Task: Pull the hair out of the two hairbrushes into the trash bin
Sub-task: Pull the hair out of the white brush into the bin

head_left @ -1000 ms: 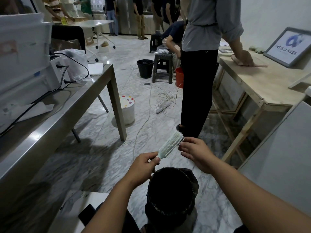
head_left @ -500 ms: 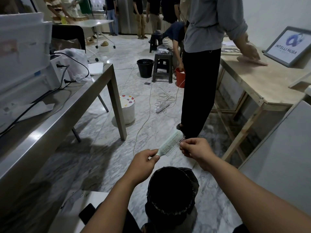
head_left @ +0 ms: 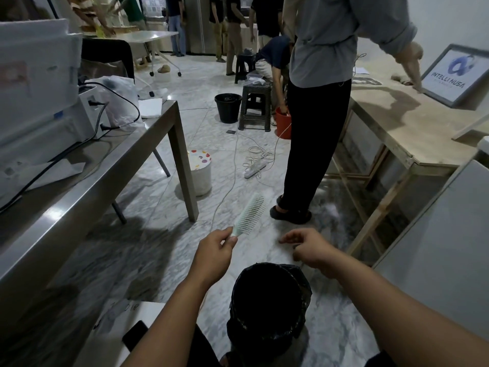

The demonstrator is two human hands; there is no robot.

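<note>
One framed sign (head_left: 453, 76) reads "INTELLI NUSA"; left hand (head_left: 214, 254) grips hairbrush (head_left: 250, 214).

Single head-worn camera looks forward and down, close over the hands.

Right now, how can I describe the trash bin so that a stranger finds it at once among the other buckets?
Start from the marble floor at the bottom middle of the view, between the person's two forearms. The trash bin stands there, below the brush. Unlike the black bucket, red bucket and white pail farther away, it is lined with a crinkled black bag.
</note>
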